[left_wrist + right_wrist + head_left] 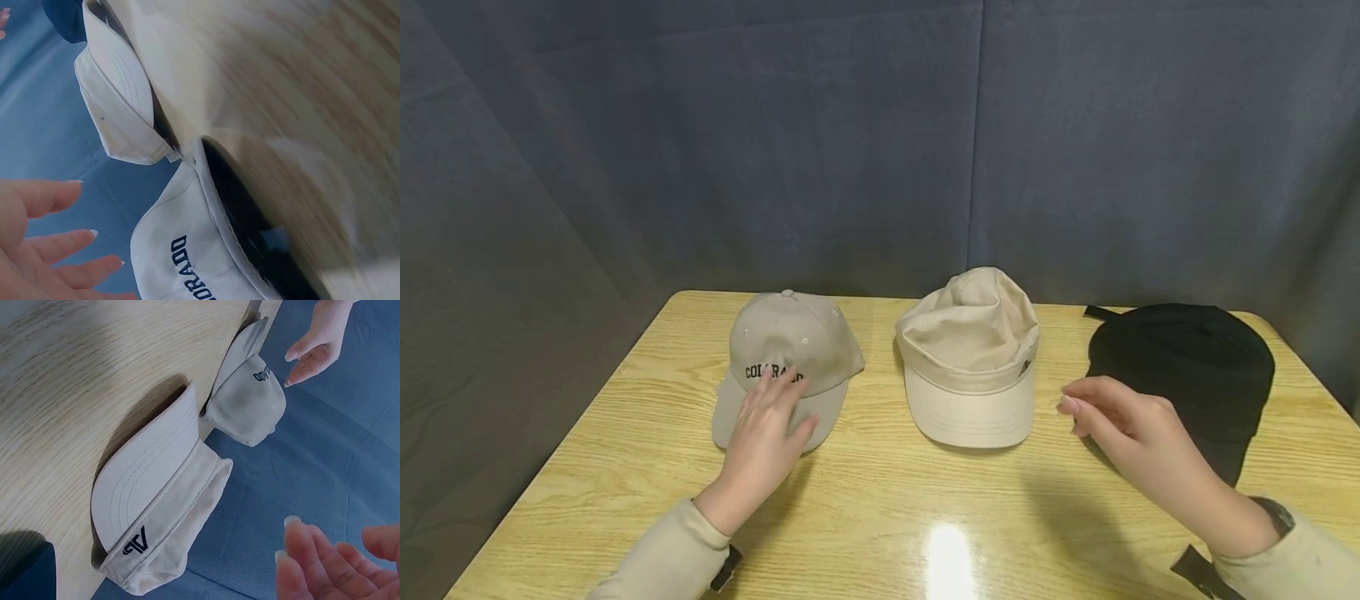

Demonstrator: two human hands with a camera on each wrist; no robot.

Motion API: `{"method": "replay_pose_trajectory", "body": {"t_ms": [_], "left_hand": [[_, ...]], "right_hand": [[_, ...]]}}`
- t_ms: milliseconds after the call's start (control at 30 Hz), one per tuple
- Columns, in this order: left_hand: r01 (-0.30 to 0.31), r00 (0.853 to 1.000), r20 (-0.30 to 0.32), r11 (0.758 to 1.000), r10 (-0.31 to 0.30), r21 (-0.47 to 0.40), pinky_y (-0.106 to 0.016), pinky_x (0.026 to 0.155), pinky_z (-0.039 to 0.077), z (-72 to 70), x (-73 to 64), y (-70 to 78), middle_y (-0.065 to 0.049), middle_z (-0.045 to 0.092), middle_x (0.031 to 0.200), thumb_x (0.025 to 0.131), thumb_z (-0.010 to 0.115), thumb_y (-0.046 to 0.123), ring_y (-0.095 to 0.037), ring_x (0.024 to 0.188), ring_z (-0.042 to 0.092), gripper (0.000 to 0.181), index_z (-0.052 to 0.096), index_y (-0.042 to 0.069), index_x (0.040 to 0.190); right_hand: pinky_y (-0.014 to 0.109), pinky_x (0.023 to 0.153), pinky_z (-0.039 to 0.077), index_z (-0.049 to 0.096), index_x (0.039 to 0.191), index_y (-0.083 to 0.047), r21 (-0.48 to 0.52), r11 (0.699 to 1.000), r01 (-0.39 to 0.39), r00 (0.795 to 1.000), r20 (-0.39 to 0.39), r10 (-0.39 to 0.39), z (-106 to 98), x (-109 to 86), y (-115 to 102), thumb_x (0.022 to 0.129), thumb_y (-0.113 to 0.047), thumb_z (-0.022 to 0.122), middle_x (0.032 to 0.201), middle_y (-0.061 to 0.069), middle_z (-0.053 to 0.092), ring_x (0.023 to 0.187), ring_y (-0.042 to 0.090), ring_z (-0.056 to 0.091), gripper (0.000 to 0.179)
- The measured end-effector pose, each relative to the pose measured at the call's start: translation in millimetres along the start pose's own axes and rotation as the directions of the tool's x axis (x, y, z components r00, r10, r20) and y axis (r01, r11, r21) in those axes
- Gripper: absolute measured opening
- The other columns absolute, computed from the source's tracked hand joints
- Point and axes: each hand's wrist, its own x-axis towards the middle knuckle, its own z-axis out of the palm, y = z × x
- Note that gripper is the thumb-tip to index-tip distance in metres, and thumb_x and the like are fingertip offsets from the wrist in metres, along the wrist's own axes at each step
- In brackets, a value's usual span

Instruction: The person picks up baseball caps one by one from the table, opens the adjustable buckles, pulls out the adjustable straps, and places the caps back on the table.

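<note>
Three caps lie in a row on the wooden table. My left hand point(767, 433) hovers in front of the grey-beige baseball cap point(793, 333) with dark "COLORADO" lettering, fingers spread; the left wrist view shows a gap between the fingertips and that cap point(181, 244). In the middle sits a cream cap point(970, 358) with a slouchy crown and a small dark mark at its side. My right hand point(1138, 425) is held above the table between the cream cap and the black cap point(1187, 358), its fingers loosely bent around nothing. Part of the black cap is hidden behind it.
The pale wood table point(880, 517) has a bright light reflection near its front edge. Dark blue-grey cloth point(790, 167) hangs behind and to the left of the table. A strap point(1101, 313) sticks out from the black cap's back left.
</note>
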Motion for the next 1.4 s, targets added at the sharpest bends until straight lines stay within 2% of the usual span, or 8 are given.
{"method": "replay_pose_trajectory", "body": {"t_ms": [200,600,767,933,1000,1167,1233,1400], "left_hand": [[0.001,1.0,0.0,1.0,-0.001,-0.004,-0.067,0.106,0.024,1.9,-0.2,1.3,-0.028,0.046,0.139,0.086,0.072,0.008,-0.051,0.136,0.027,0.045,0.058,-0.008,0.126],[0.015,1.0,-0.011,0.999,-0.016,-0.033,-0.069,0.105,0.021,4.4,-1.3,7.2,-0.026,0.046,0.14,0.087,0.071,0.01,-0.051,0.136,0.026,0.048,0.055,-0.008,0.129],[0.012,1.0,-0.012,0.999,-0.012,-0.038,-0.069,0.106,0.02,4.2,-2.3,8.8,-0.026,0.046,0.141,0.087,0.071,0.01,-0.05,0.137,0.025,0.048,0.055,-0.007,0.129],[0.007,1.0,-0.013,0.999,-0.008,-0.045,-0.069,0.106,0.021,3.5,-2.9,10.5,-0.026,0.046,0.141,0.087,0.071,0.009,-0.05,0.137,0.025,0.048,0.056,-0.007,0.129],[0.004,1.0,-0.017,0.999,-0.004,-0.045,-0.069,0.106,0.021,3.3,-3.1,10.9,-0.026,0.046,0.14,0.087,0.072,0.009,-0.05,0.137,0.026,0.048,0.056,-0.007,0.129],[-0.001,1.0,-0.023,0.999,0.0,-0.047,-0.068,0.106,0.022,3.3,-3.2,12.4,-0.026,0.047,0.14,0.086,0.072,0.009,-0.05,0.137,0.027,0.048,0.056,-0.007,0.128],[-0.002,1.0,-0.026,0.999,0.001,-0.049,-0.068,0.106,0.022,3.4,-2.5,13.4,-0.025,0.047,0.14,0.086,0.072,0.009,-0.05,0.136,0.027,0.048,0.056,-0.007,0.128],[-0.016,0.999,-0.038,0.998,0.013,-0.06,-0.068,0.105,0.023,2.9,0.8,16.8,-0.025,0.048,0.139,0.087,0.072,0.011,-0.051,0.135,0.029,0.048,0.056,-0.006,0.128]], "right_hand": [[0.013,0.056,0.048,0.067,0.099,-0.003,-0.033,0.999,-0.004,1.0,0.01,0.004,0,0.2,1,0.086,0.007,0.067,0.081,0.0,0.067,0.064,0.002,0.06,0.016],[0.024,0.053,0.048,0.067,0.101,-0.007,-0.131,0.991,-0.04,0.995,0.082,0.051,5,2.4,0,0.089,-0.001,0.067,0.091,0.003,0.07,0.062,0.002,0.055,0.014],[0.024,0.054,0.049,0.066,0.102,-0.007,-0.146,0.989,-0.008,0.996,0.086,0.021,9,1.9,2,0.086,-0.002,0.071,0.086,-0.001,0.067,0.063,0.001,0.054,0.017],[0.03,0.061,0.051,0.065,0.109,-0.004,-0.19,0.981,0.044,0.996,0.089,-0.027,15,1.5,6,0.082,-0.003,0.075,0.098,0.004,0.068,0.077,0.01,0.061,0.028],[0.033,0.063,0.051,0.064,0.114,-0.002,-0.201,0.979,0.026,0.993,0.12,-0.002,16,2.1,7,0.083,-0.007,0.075,0.106,0.009,0.068,0.084,0.018,0.062,0.032],[0.05,0.084,0.05,0.057,0.126,0.003,-0.217,0.976,-0.019,0.972,0.224,0.068,21,3.7,8,0.087,-0.014,0.073,0.121,0.02,0.061,0.108,0.038,0.059,0.045],[0.056,0.091,0.046,0.055,0.128,0.005,-0.227,0.974,0.01,0.969,0.243,0.047,24,3.8,10,0.086,-0.014,0.074,0.124,0.023,0.059,0.115,0.042,0.055,0.05],[0.055,0.094,0.045,0.052,0.129,0.008,-0.24,0.968,0.075,0.967,0.256,-0.012,30,3.7,16,0.082,-0.014,0.078,0.126,0.026,0.057,0.115,0.043,0.055,0.058]]}}
